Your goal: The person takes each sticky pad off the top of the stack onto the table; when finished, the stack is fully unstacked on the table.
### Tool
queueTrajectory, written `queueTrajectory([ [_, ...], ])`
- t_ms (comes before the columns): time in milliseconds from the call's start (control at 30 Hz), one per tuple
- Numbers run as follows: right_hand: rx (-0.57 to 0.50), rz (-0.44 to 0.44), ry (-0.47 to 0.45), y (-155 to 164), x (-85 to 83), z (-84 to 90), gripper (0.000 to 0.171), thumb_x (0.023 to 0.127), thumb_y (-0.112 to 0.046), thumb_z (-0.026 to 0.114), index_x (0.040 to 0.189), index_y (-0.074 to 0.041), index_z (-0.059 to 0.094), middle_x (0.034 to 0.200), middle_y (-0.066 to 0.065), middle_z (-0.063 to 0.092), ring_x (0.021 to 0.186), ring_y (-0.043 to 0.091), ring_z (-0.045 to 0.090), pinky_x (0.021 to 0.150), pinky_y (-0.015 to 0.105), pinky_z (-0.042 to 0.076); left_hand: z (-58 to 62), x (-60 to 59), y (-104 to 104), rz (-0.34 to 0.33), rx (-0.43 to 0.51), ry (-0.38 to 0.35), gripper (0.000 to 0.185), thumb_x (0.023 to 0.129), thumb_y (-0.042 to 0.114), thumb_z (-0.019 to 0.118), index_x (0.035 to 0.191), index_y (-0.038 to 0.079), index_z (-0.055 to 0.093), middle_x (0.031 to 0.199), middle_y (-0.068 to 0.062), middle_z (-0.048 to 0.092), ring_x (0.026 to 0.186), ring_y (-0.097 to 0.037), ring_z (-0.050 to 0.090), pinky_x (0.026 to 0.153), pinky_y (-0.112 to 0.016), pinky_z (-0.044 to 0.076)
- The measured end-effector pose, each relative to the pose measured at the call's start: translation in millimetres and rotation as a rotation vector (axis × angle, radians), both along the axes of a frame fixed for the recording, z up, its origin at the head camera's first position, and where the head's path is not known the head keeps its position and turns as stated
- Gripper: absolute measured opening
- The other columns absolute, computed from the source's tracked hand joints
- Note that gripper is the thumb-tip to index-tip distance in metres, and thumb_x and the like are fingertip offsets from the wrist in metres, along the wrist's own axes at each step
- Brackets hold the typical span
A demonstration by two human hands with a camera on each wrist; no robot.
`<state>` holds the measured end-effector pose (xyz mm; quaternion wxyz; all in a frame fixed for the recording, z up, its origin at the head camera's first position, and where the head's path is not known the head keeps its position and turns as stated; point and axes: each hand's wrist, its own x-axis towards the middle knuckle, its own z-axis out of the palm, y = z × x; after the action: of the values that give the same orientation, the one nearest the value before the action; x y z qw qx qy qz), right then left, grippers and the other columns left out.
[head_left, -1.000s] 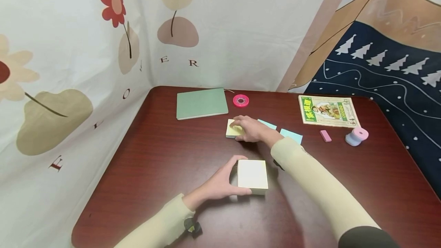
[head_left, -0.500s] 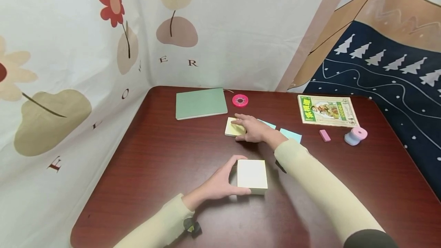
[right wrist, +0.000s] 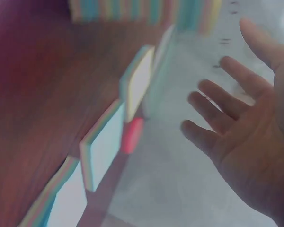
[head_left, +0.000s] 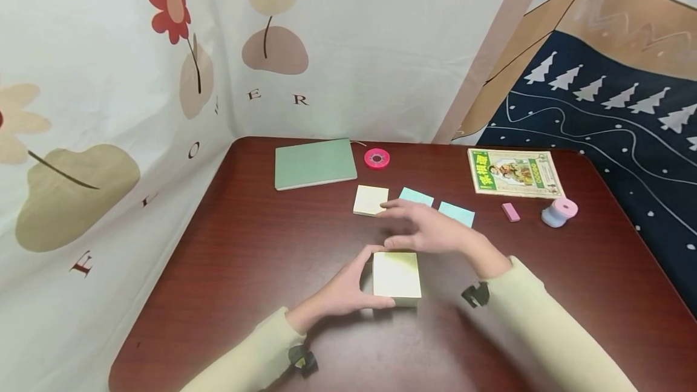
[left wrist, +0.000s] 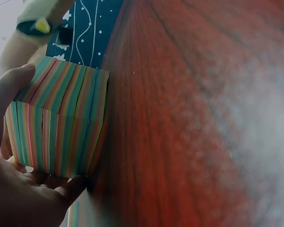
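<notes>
My left hand point(head_left: 340, 289) grips a thick stack of sticky note pads point(head_left: 396, 276) from its left side, thumb on the near face and fingers on the far face. Its top is pale yellow; in the left wrist view the stack point(left wrist: 52, 123) shows striped pink, yellow, green and blue edges. My right hand point(head_left: 430, 228) hovers just beyond the stack, fingers extended, holding nothing; the right wrist view shows the same hand point(right wrist: 251, 132) spread. A thin pale yellow pad point(head_left: 370, 201) lies ahead, left of two light blue pads point(head_left: 416, 196), the nearer one point(head_left: 457, 214) further right.
At the back lie a green notebook point(head_left: 316, 164) and a pink tape roll point(head_left: 377, 158). On the right are an illustrated booklet point(head_left: 516, 173), a pink eraser point(head_left: 510, 212) and a pink-and-white spool-shaped item point(head_left: 559, 212). Printed cloth walls point(head_left: 348, 47) border the table.
My right hand has left the thin yellow pad and drawn back toward the stack, uncovering that pad and more of the blue ones. My left hand keeps its grip on the stack.
</notes>
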<state>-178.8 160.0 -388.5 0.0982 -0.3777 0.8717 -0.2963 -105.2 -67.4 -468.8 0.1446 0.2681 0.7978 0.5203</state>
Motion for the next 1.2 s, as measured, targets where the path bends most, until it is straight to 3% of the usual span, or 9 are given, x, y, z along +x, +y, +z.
queueTrajectory([
  [167,0.015,0.048,0.037,3.5,40.6,0.0,0.063,0.085,-0.044,0.075,0.138,-0.016,0.057,0.147,0.007,0.046,0.133,0.024,0.043,0.103,0.046,0.041,0.3,0.3,0.3,0.003,-0.004,0.004,0.086,0.072,0.039,0.087,0.142,0.028,0.037,0.129,0.009,0.052,0.114,-0.014,0.051,0.099,-0.042,0.039],
  [267,0.030,0.015,0.049,4.7,59.2,-4.5,0.069,0.080,-0.049,0.077,0.140,-0.021,0.056,0.149,0.002,0.043,0.133,0.022,0.042,0.101,0.046,0.043,0.2,0.5,0.8,0.002,-0.007,0.009,0.086,0.072,0.038,0.087,0.141,0.032,0.036,0.127,0.009,0.052,0.112,-0.015,0.052,0.096,-0.041,0.042],
  [400,0.036,-0.032,0.041,4.0,74.7,-11.5,0.072,0.076,-0.046,0.082,0.139,-0.022,0.056,0.150,-0.001,0.041,0.134,0.017,0.041,0.100,0.041,0.043,0.7,0.9,1.8,0.001,-0.013,0.003,0.084,0.072,0.043,0.086,0.139,0.035,0.037,0.130,0.011,0.051,0.112,-0.015,0.052,0.094,-0.041,0.042],
  [667,0.043,-0.086,0.111,-3.8,85.7,-19.1,0.067,0.072,-0.030,0.087,0.132,-0.019,0.062,0.143,-0.001,0.048,0.124,0.013,0.046,0.093,0.035,0.047,0.7,1.7,0.3,0.015,-0.082,-0.004,0.087,0.071,0.041,0.087,0.140,0.032,0.035,0.129,0.007,0.051,0.103,-0.015,0.054,0.086,-0.035,0.045],
  [1200,-0.011,-0.141,0.148,8.2,87.9,-14.0,0.064,0.072,-0.034,0.087,0.130,-0.020,0.063,0.135,-0.002,0.052,0.116,0.013,0.051,0.089,0.036,0.048,1.9,1.2,-0.5,0.006,-0.088,-0.012,0.086,0.070,0.036,0.088,0.139,0.028,0.038,0.126,0.007,0.053,0.108,-0.013,0.053,0.094,-0.038,0.043],
])
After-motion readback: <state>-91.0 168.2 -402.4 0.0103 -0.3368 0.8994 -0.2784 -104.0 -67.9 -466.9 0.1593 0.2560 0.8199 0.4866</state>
